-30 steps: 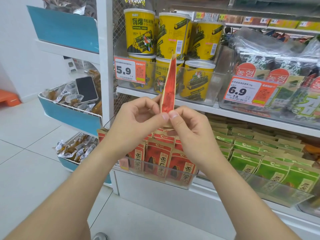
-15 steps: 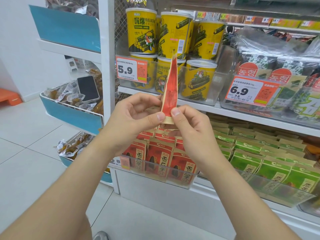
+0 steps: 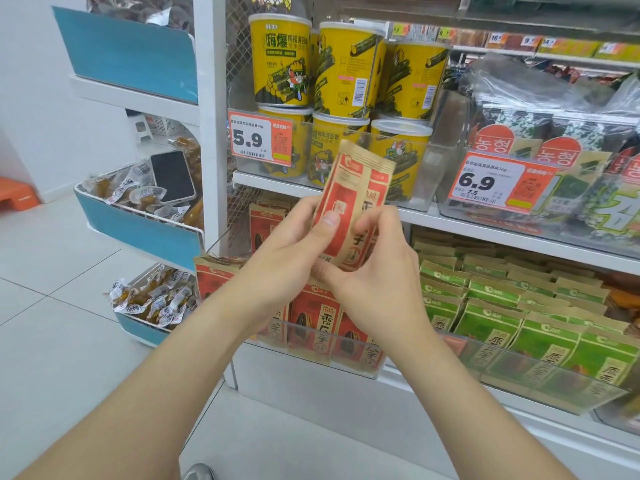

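Observation:
I hold a red and tan snack packet (image 3: 356,188) upright in front of a shop shelf, its printed face turned toward me. My left hand (image 3: 287,251) grips its left side, thumb pressed on the front. My right hand (image 3: 377,271) grips its lower right side, fingers curled round the edge. The packet's bottom is hidden behind both hands. Below them, more of the same red packets (image 3: 311,323) stand in a clear bin.
Green packets (image 3: 491,317) fill the bin to the right. Yellow canisters (image 3: 346,71) and dark seaweed bags (image 3: 540,126) occupy the shelf above, with price tags (image 3: 259,140). Left, blue wire baskets (image 3: 138,230) hold wrapped snacks and a phone (image 3: 172,176). White tiled floor (image 3: 52,306) lies at left.
The packet was edge-on to me, pinched at its bottom by both hands. It has turned so its face shows, and both hands have shifted up along its sides.

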The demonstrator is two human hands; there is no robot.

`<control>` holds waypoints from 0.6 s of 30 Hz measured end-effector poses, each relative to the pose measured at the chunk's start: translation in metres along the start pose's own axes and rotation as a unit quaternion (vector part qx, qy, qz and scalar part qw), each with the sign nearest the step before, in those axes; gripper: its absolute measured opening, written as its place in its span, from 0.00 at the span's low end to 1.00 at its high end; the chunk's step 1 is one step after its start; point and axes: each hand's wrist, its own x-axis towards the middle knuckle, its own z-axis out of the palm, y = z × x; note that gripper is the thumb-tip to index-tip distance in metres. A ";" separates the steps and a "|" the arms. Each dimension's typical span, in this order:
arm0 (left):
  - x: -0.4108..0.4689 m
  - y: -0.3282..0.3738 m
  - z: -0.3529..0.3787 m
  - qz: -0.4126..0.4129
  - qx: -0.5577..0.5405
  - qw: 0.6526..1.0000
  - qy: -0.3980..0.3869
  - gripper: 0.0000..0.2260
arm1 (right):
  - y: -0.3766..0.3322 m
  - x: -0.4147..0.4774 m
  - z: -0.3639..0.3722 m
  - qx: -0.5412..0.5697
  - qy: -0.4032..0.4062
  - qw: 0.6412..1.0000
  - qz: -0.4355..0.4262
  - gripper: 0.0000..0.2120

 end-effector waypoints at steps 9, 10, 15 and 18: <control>0.003 0.003 -0.001 -0.080 0.023 0.987 0.139 0.15 | 0.001 0.015 -0.016 0.209 0.009 0.967 0.145 0.20; 0.004 0.001 -0.001 -0.073 0.036 0.986 0.147 0.13 | 0.002 0.017 -0.017 0.209 0.000 0.968 0.141 0.13; 0.002 -0.009 -0.001 0.007 0.151 0.976 0.156 0.12 | 0.006 0.013 -0.013 0.154 -0.018 0.983 0.094 0.04; 0.001 -0.011 -0.001 0.043 0.221 0.961 0.159 0.17 | 0.005 0.010 -0.011 0.130 0.002 0.991 0.039 0.07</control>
